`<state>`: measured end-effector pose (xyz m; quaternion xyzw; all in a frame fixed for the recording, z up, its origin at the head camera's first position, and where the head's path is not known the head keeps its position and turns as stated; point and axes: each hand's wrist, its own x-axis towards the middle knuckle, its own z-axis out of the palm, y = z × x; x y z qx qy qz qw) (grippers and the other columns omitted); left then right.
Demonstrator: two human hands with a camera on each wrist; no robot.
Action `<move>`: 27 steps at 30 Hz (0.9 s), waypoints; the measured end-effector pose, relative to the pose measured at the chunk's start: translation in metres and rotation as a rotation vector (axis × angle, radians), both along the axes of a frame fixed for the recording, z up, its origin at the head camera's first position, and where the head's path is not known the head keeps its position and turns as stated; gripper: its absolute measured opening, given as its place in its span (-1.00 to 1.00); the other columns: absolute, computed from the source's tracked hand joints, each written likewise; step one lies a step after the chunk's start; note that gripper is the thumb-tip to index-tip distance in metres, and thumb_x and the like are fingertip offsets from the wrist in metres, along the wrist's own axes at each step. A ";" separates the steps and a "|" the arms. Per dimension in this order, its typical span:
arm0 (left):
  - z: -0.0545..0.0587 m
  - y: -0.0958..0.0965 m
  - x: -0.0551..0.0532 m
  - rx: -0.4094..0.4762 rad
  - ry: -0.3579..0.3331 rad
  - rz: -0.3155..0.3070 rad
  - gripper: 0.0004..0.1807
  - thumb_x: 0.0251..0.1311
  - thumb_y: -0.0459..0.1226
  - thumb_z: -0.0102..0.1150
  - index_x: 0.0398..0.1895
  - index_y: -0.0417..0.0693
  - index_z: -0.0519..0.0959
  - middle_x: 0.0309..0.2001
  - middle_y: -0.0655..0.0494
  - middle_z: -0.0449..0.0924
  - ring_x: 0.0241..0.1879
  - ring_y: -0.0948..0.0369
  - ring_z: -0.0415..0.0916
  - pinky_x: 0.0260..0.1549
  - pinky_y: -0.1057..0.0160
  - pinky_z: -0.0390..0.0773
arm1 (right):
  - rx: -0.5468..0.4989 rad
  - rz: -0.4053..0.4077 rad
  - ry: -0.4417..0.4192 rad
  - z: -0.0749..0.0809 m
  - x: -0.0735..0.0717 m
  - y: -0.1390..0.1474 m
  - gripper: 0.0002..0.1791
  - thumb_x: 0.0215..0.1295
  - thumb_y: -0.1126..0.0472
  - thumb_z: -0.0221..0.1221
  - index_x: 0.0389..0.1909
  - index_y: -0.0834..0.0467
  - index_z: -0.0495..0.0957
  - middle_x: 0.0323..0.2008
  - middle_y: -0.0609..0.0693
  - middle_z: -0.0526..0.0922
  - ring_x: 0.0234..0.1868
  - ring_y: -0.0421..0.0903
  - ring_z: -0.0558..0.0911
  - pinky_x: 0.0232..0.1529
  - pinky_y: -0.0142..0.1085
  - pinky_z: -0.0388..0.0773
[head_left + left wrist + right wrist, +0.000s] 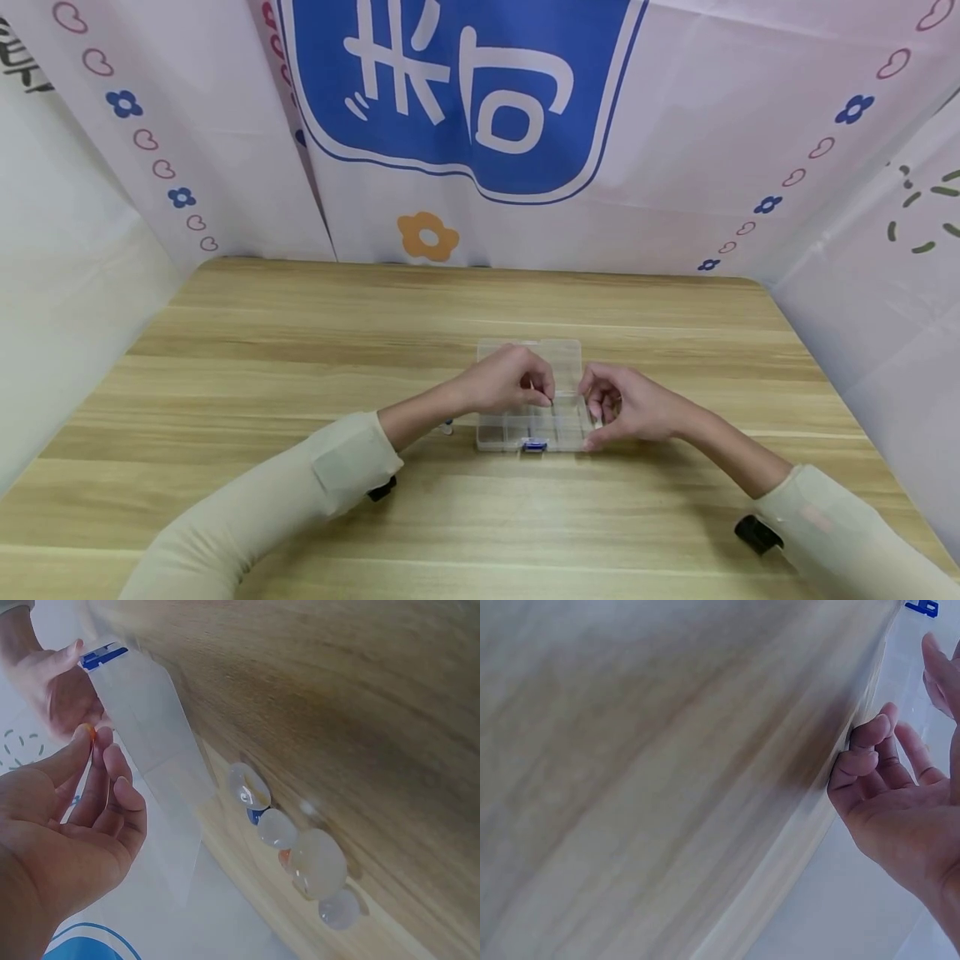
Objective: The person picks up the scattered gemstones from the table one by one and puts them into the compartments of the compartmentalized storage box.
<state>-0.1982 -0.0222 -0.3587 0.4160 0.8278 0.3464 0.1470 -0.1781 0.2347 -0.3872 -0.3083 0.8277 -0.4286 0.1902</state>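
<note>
A clear plastic compartment box point(492, 435) with a blue latch point(534, 446) lies on the table with its lid raised at the back. My left hand point(506, 382) is above the box, and in the left wrist view its thumb and index finger pinch a small orange bead-like piece point(91, 733). My right hand point(637, 404) holds the box's right end, thumb by the front corner and index finger farther back. Its other fingers are curled. Glossy translucent pebbles point(318, 864) lie in a row on the table, mostly hidden behind my left wrist in the head view.
The box stands on a wood-grain table point(300, 333). Printed white cloth point(675, 167) hangs behind the table and at both sides. Among the pale pebbles, a dark blue piece point(256, 816) and an orange-red one point(284, 858) show.
</note>
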 end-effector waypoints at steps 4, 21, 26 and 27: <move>0.000 0.002 0.000 -0.003 -0.007 0.010 -0.91 0.26 -0.41 0.40 -0.41 -0.16 0.70 -0.40 0.13 0.71 -0.41 0.39 0.51 -0.34 0.47 0.53 | 0.000 -0.002 0.003 0.000 0.000 0.000 -0.40 -0.05 0.23 0.63 -0.12 0.30 0.44 -0.42 0.09 0.54 -0.42 -0.09 0.50 -0.41 -0.39 0.48; -0.003 0.014 -0.002 0.004 -0.036 0.025 -0.94 0.27 -0.43 0.38 -0.38 -0.21 0.73 -0.39 0.08 0.74 -0.42 0.36 0.55 -0.35 0.47 0.55 | -0.002 -0.001 0.003 -0.001 0.000 -0.001 -0.41 -0.04 0.24 0.63 -0.14 0.29 0.44 -0.43 0.10 0.54 -0.43 -0.11 0.48 -0.42 -0.40 0.46; -0.004 0.017 -0.002 0.007 -0.033 0.041 -0.95 0.27 -0.43 0.38 -0.36 -0.22 0.74 -0.39 0.07 0.74 -0.42 0.36 0.56 -0.36 0.48 0.55 | -0.005 0.005 0.003 0.000 0.000 -0.001 -0.42 -0.04 0.24 0.63 -0.14 0.29 0.44 -0.43 0.10 0.54 -0.43 -0.11 0.49 -0.42 -0.40 0.47; -0.004 0.018 -0.003 0.006 -0.031 0.045 -0.95 0.27 -0.43 0.38 -0.36 -0.22 0.74 -0.40 0.07 0.74 -0.42 0.35 0.56 -0.36 0.48 0.54 | -0.005 0.005 0.003 0.000 0.000 -0.001 -0.42 -0.04 0.24 0.63 -0.14 0.28 0.44 -0.43 0.09 0.54 -0.43 -0.11 0.49 -0.42 -0.40 0.47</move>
